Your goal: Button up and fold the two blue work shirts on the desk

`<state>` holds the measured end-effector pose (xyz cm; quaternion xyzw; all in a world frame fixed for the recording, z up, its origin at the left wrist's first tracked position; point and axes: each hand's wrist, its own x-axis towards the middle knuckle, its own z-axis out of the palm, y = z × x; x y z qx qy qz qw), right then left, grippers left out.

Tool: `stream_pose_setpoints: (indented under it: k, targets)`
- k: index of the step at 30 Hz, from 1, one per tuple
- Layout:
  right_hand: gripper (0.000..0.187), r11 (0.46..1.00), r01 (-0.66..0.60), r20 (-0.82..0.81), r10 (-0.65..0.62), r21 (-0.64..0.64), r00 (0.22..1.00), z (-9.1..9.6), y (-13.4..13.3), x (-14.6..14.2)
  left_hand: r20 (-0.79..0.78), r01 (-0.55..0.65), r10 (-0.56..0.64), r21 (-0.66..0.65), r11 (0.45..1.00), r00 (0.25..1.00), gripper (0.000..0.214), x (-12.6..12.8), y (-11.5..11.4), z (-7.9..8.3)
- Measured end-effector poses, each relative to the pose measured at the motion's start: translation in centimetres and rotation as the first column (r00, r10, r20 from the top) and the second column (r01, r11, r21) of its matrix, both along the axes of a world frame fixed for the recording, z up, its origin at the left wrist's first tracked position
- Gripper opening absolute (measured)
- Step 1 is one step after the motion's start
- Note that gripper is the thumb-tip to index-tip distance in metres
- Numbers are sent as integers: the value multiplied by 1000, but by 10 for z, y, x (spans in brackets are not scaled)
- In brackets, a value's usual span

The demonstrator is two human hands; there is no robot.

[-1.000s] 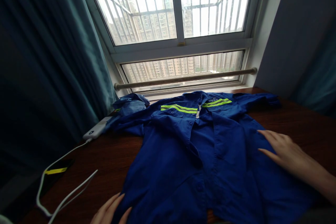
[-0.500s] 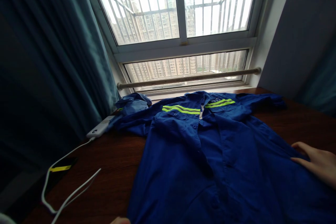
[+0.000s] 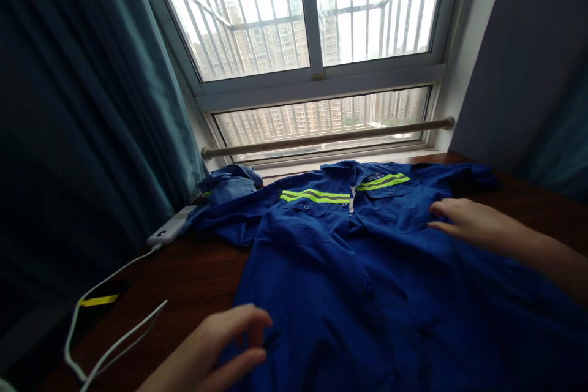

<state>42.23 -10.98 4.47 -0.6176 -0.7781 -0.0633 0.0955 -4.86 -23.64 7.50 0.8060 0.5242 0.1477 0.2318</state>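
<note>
Blue shirt (image 3: 367, 269) spread flat on table (image 3: 193, 275).
Right hand (image 3: 468, 223) open, flat on shirt; left hand (image 3: 220, 343) open, fingers at its edge.

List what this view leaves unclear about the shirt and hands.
Blue work shirt: hem cut off by the head view's bottom edge.
Left hand: whether the fingers pinch the cloth is unclear, blurred.
Dark object with yellow stripe: too dim to identify.

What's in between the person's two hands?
Only the front of the blue work shirt, spread on the wooden table from the left hand to the right hand, as the head view shows.
</note>
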Motion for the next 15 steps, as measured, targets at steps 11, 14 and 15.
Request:
stream_pose_setpoints:
  k: [11,14,15]
  targets:
    - [53,999,26,-214,-19,29,977,-72,177,-133,-38,172,-168,301,938,985,31,117,206,-44]
    - [61,1000,-1,-144,1,-3,990,-88,183,-132,-150,240,-214,179,954,965,33,143,263,-66]
    - [63,1000,-12,-114,10,-15,993,-91,183,-131,-159,241,-216,161,957,963,31,152,280,-72]
